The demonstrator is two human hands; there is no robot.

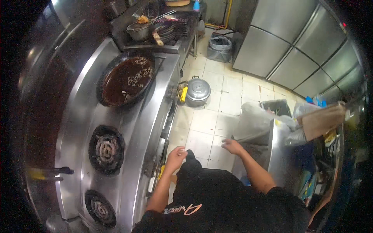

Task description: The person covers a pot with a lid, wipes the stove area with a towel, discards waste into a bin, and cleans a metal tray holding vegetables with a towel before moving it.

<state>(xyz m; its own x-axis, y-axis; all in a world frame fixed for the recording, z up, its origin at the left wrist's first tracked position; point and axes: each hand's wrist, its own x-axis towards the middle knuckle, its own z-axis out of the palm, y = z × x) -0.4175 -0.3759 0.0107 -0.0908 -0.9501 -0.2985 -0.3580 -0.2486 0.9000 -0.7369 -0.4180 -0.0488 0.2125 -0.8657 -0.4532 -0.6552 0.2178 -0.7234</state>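
We are reaching our left hand (175, 157) down to the front edge of the long stainless steel stove counter (145, 128), fingers curled loosely, closed on nothing; the counter is running away from us, lengthwise, just left of that hand. Our right hand (232, 146) is hanging open, fingers apart, over the pale tiled floor (206, 120), nearer the steel side table (280, 155); a lidded grey metal pot (197, 91) is sitting ahead
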